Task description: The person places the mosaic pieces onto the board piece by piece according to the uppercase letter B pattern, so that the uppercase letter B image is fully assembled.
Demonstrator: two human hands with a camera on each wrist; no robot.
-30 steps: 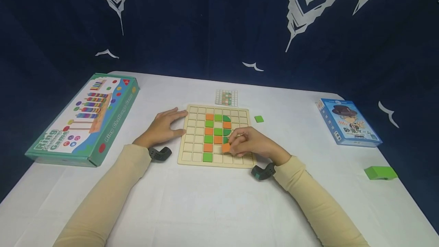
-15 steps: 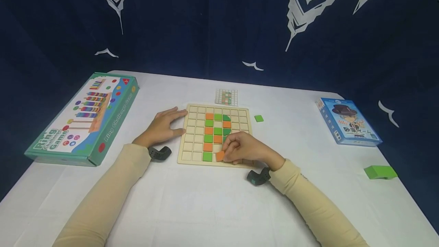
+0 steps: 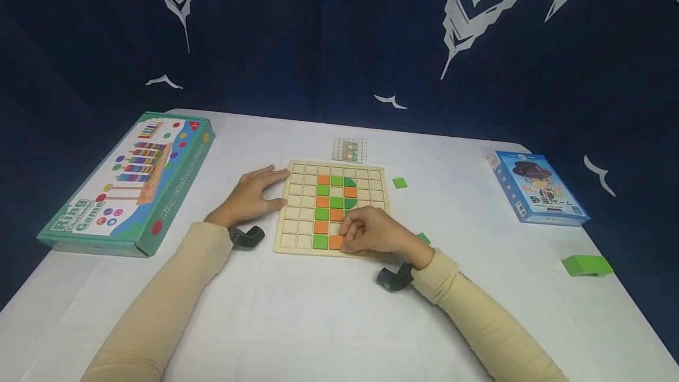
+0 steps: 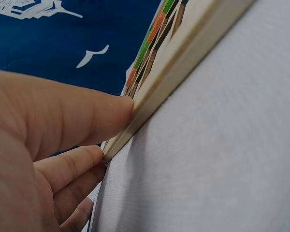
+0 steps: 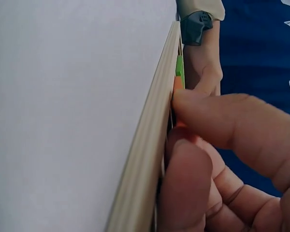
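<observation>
A square wooden grid board [image 3: 294, 214] lies on the white table with green and orange tiles set in several of its squares. My left hand [image 3: 251, 196] rests at the board's left edge, its thumb [image 4: 111, 113] and fingertips against the side, as the left wrist view shows. At the near row my right hand [image 3: 375, 231] pinches an orange square tile [image 3: 335, 243], which lies in the square right of a green tile [image 3: 320, 241]. In the right wrist view the thumb is on the orange tile and the other fingers curl beneath it, partly hiding the board.
A small pattern card [image 3: 350, 150] lies beyond the board. Loose green tiles sit right of it, one [image 3: 400, 183] near the far corner, another [image 3: 423, 239] beside my right wrist. A game box [image 3: 132, 184] stands left; a blue box [image 3: 540, 187] and green block [image 3: 587, 265] lie right.
My right hand has carried the orange tile left and nearer, down into the near row beside the green tile. A loose green tile has come into sight by my right wrist. The left hand stays put.
</observation>
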